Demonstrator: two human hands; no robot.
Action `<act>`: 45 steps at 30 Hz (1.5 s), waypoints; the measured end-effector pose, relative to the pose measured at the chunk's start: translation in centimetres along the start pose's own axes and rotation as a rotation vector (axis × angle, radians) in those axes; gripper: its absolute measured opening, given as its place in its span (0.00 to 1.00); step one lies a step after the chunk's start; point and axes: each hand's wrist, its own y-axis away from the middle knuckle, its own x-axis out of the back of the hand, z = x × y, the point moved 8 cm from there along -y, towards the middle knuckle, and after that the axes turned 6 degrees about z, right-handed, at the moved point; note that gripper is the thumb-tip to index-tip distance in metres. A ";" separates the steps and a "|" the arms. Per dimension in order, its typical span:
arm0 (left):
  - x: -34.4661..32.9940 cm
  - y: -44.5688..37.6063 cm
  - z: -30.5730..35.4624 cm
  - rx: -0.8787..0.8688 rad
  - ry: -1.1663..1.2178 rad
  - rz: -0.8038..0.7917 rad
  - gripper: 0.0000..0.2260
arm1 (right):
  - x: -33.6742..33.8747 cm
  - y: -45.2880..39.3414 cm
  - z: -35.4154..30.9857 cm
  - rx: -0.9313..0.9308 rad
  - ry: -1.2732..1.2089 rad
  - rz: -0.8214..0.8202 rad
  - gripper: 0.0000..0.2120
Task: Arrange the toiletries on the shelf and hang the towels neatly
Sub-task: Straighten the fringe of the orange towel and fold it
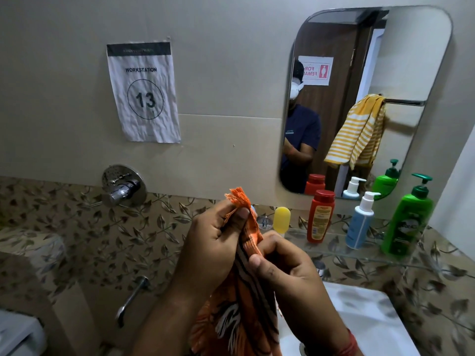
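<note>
We are pinching the orange towel (pixel 244 273) with left hand (pixel 213 242) and right hand (pixel 288 268); loosening either pinch risks dropping it into the sink (pixel 372 317).

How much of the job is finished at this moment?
Done: three bottles, red, blue and green, stand on the glass shelf. In hand: both hands, left and right, pinch the orange towel. Left: hanging it.

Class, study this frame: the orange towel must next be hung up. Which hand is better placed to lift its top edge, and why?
Probably the left hand. Its grip already pinches the orange towel at the frayed top corner, the highest point. The right hand holds the fold lower down, so it is better placed to steady and spread the cloth.
</note>
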 end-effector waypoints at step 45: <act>3.1 -6.6 12.7 -0.290 0.135 0.128 0.08 | -7.1 1.2 -13.7 0.139 -0.236 -0.368 0.13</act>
